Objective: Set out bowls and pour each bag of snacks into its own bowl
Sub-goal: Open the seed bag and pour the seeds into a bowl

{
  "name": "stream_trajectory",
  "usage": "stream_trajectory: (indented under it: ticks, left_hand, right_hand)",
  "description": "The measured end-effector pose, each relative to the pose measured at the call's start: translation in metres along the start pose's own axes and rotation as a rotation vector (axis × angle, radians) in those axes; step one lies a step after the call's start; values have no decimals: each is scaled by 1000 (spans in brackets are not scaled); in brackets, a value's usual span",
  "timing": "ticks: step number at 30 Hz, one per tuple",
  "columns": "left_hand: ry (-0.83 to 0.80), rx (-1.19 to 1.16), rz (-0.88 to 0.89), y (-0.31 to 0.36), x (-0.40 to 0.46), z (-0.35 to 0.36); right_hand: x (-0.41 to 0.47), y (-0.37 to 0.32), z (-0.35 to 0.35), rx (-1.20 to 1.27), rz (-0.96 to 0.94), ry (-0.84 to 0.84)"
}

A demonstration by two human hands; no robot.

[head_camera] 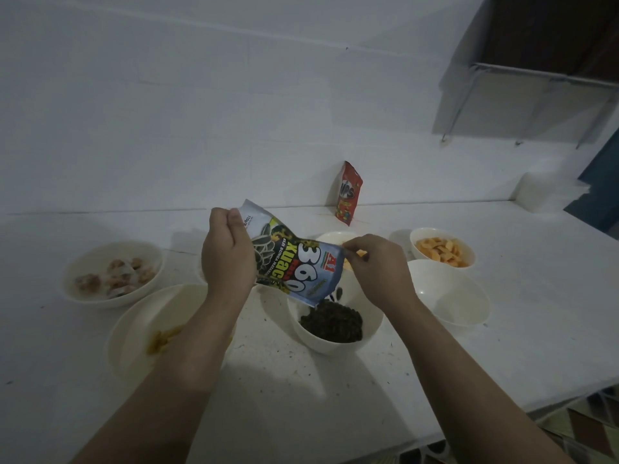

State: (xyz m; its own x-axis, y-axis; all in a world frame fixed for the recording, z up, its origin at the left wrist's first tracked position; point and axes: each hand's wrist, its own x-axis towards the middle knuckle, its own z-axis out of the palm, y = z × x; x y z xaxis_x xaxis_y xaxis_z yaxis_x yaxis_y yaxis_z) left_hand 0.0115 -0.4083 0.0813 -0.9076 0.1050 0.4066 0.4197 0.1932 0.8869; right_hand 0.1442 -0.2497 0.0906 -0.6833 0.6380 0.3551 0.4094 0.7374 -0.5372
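Both hands hold a blue and black bag of sunflower seeds [291, 259], tilted mouth-down over a white bowl [371, 326]. My left hand [227, 252] grips the bag's upper end. My right hand [378, 266] pinches the lower corner near the opening. Dark seeds [333, 321] lie heaped in that bowl, and a few seeds are falling from the bag's mouth. A red snack bag [348, 192] leans upright against the back wall.
Other white bowls stand around on the white counter [335, 380]: wrapped pieces at the left [110, 272], yellow snacks under my left forearm [157, 333], orange pieces at the back right [442, 251], an empty one at the right [449, 296]. A further bowl [335, 236] is partly hidden behind the bag.
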Motion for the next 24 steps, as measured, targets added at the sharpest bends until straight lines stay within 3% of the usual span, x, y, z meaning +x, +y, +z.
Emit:
stream_trajectory:
  ticks: [18,24]
  left_hand:
    - [7,10,13,3,1,1]
    - [-18,18,40,6,-2,2]
  right_hand:
    - [5,2,-5,-210,-119,-32]
    - [3,4,0,-148,-26,6]
